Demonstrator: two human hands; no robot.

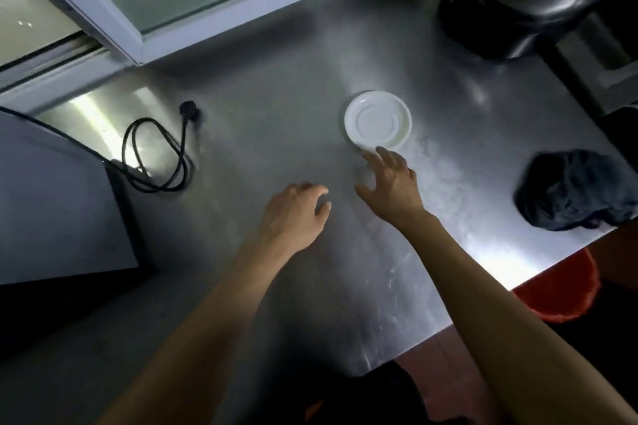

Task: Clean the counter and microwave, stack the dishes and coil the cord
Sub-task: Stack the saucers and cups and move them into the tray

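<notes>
Head view looks down on a steel counter (276, 86), and the white saucer (378, 121) lying on it serves as the landmark for everything else. Nearest the camera, nearer than the saucer and to its right, a red bucket (566, 297) shows below the counter's edge. Both bare forearms reach in from the near side. The left hand (297, 214) hovers low over the steel, nearer than the saucer and to its left, its fingers loosely curled downward and holding nothing; whether they touch the surface cannot be told. The right hand (393, 183) is just on the near side of the saucer, fingers spread and relaxed, with the fingertips close to the saucer's near rim; the blur does not show whether they touch it, and the hand grips nothing. Right of the saucer and slightly nearer, a dark crumpled cloth (573, 193) sits at the counter's right edge. Well to the left of the saucer, a black cord (155, 155) lies in a loose loop on the steel, its plug (189, 110) at the far end of the loop, roughly level with the saucer. The cord runs to a grey microwave (58, 210), further left still. Beyond the saucer to the right stands a dark appliance (518, 3), and beyond it to the left a pale window frame (193, 24) borders the counter's far edge.
</notes>
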